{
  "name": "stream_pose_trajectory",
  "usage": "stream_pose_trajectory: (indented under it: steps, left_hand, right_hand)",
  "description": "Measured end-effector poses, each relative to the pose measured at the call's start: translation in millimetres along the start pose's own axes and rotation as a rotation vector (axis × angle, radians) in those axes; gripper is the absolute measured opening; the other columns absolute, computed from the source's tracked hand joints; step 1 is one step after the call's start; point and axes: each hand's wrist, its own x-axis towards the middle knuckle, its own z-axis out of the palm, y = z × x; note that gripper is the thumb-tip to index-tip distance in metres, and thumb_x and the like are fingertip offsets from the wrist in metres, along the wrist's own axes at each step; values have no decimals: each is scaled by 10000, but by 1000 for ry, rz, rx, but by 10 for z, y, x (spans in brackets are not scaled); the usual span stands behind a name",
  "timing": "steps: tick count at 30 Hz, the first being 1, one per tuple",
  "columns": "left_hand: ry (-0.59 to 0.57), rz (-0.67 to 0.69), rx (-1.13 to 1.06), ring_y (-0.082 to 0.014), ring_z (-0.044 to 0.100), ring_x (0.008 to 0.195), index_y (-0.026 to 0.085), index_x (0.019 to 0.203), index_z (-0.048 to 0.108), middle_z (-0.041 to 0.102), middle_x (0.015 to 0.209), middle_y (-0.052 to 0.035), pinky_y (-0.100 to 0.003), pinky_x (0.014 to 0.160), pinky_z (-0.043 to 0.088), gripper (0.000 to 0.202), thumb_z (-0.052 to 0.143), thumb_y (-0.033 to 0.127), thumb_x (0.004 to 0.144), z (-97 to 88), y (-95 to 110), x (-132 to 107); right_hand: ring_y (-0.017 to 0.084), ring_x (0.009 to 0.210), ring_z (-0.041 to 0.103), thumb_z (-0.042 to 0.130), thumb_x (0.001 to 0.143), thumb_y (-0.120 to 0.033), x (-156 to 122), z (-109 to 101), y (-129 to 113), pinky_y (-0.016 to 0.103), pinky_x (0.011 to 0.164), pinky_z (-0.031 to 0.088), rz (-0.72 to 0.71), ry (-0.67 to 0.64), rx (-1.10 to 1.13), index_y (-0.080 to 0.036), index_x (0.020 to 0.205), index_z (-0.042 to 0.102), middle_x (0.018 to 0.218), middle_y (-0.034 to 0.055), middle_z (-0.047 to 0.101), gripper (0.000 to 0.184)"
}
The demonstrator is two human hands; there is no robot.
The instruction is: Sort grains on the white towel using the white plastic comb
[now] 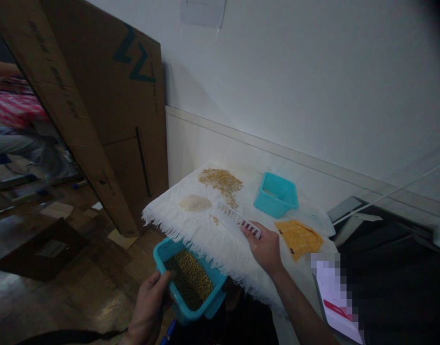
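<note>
Presently, the right hand is gripping the slotted strip, its length pointing forward-left to the pale grains, the left hand clamping the teal box.

In here it's dim, the cardboard box leaving soft shadow on the wall beside it, the floor before it blurred.

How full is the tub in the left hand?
Partly full: the turquoise tub holds yellow and dark green grains below its rim.
</note>
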Motion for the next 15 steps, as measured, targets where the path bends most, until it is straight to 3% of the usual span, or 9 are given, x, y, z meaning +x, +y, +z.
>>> stream_pose_trajectory:
  steps: [4, 8, 15]
  left_hand:
    - [-24, -21, -11, -113, 469, 410, 200, 632, 629, 542, 450, 50, -232, 417, 372, 331, 830, 461, 603, -29, -51, 26]
    - [-4, 9, -35, -90, 422, 405, 196, 626, 617, 505, 451, 61, -214, 406, 318, 366, 841, 484, 604, -42, -103, 55]
    - [9, 0, -24, -83, 408, 388, 194, 604, 630, 506, 431, 65, -210, 396, 333, 335, 816, 473, 613, -32, -129, 85]
  right_hand:
    - [165, 511, 669, 617, 940, -465, -18, 7, -26, 225, 523, 515, -14, -10, 3, -177, 930, 804, 644, 19, 745, 343]
    - [156, 473, 640, 618, 943, -489, -56, -12, -28, 223, 510, 510, -25, -6, -5, -174, 923, 807, 605, 10, 723, 368]
    - [159, 455, 641, 618, 956, -478, -124, -52, 24, 220, 483, 513, -55, 8, -47, -177, 944, 808, 596, 15, 722, 356]
